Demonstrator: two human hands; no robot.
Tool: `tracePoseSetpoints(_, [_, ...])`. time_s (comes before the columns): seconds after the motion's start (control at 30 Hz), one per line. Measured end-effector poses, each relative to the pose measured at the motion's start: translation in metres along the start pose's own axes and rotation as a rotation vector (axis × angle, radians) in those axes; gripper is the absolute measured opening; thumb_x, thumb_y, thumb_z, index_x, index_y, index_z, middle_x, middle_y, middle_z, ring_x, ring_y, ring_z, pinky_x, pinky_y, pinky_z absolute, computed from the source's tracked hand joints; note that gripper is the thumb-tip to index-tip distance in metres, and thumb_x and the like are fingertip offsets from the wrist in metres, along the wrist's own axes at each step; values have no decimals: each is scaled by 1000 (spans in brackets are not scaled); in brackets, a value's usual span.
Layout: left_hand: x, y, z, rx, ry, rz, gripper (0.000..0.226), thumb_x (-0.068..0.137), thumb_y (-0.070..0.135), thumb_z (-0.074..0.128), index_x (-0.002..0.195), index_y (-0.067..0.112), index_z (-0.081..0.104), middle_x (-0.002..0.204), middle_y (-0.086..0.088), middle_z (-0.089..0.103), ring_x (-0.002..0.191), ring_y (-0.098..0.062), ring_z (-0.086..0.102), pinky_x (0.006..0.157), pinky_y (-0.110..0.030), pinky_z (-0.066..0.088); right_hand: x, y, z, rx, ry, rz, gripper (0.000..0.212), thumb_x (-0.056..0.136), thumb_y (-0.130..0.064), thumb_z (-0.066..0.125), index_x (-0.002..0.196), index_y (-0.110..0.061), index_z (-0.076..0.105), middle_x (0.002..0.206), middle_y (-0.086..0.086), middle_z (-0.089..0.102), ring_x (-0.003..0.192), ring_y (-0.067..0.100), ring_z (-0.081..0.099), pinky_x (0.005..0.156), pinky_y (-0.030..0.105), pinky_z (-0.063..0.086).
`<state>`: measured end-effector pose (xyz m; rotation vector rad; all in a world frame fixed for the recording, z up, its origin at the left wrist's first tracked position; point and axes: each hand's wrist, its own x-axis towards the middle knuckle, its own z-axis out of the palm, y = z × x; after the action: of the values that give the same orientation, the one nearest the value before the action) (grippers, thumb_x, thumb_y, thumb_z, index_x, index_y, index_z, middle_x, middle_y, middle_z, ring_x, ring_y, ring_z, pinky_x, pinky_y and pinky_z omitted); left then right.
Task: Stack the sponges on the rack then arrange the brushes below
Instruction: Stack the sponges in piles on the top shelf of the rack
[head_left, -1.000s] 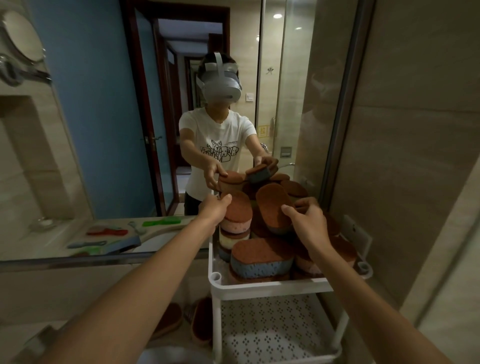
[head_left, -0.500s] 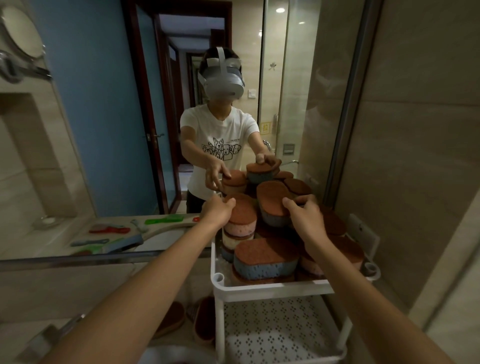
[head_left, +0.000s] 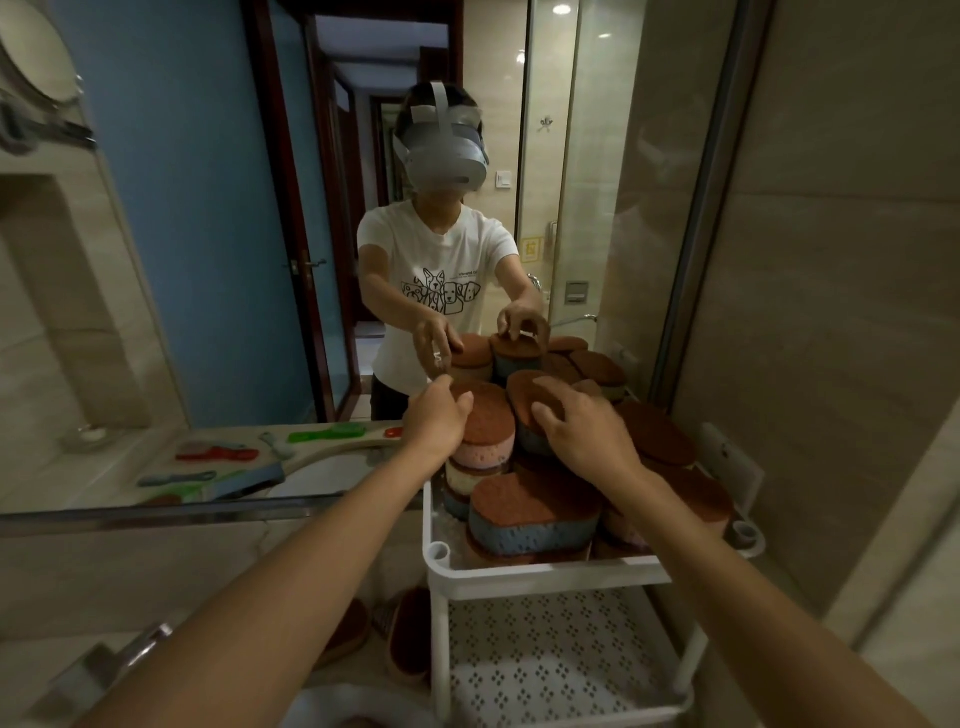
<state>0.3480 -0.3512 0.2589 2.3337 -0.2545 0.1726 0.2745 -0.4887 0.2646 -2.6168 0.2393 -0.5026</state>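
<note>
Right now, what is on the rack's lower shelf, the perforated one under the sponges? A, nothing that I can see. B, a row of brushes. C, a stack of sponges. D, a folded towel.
A: the lower shelf shows only its bare perforated surface, while the sponges fill the top tray and the brushes lie on the counter seen in the mirror.

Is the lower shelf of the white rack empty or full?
Empty, as far as visible: the lower shelf shows only its bare perforated surface; the sponges sit on the top tier.
</note>
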Motion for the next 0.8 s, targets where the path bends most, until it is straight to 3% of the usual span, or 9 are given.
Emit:
tracePoseSetpoints(0.1, [-2, 0, -1, -6, -7, 30, 42, 98, 26, 41, 137, 10, 44, 137, -13, 50, 127, -29, 47, 99, -37, 40, -2, 0, 2, -62, -32, -9, 40, 98, -34, 38, 138, -32, 44, 132, 18, 40, 115, 39, 48, 88, 40, 47])
tracePoseSetpoints(0.23, [-4, -1, -3, -9, -7, 64, 38, 98, 22, 41, 133, 9, 49, 134, -14, 54, 125, -29, 49, 98, -35, 41, 0, -3, 0, -142, -91, -7, 40, 99, -33, 37, 138, -32, 45, 134, 18, 37, 116, 41, 47, 90, 41, 45])
tracePoseSetpoints(0.43, [-3, 0, -2, -42, -19, 23, 39, 98, 23, 41, 134, 9, 48, 136, -14, 52, 127, -30, 46, 101, -37, 39, 8, -18, -6, -275, -133, -37, 34, 97, -26, 44, 127, -20, 57, 133, 15, 39, 115, 38, 48, 91, 43, 45])
tracePoseSetpoints(0.67, [-4, 5, -4, -45, -119, -21, 46, 98, 33, 38, 139, 13, 43, 144, -10, 43, 134, -29, 38, 106, -35, 33, 2, -13, -1, -222, -95, -53, 35, 97, -25, 40, 126, -20, 58, 129, 15, 43, 115, 39, 47, 86, 42, 44])
tracePoseSetpoints(0.8, [-3, 3, -5, -49, -154, -55, 55, 96, 39, 41, 146, 20, 31, 150, -9, 36, 137, -29, 34, 111, -39, 34, -6, -10, 2, -180, -39, -40, 37, 99, -25, 34, 132, -22, 52, 134, 15, 42, 122, 39, 40, 96, 47, 40])
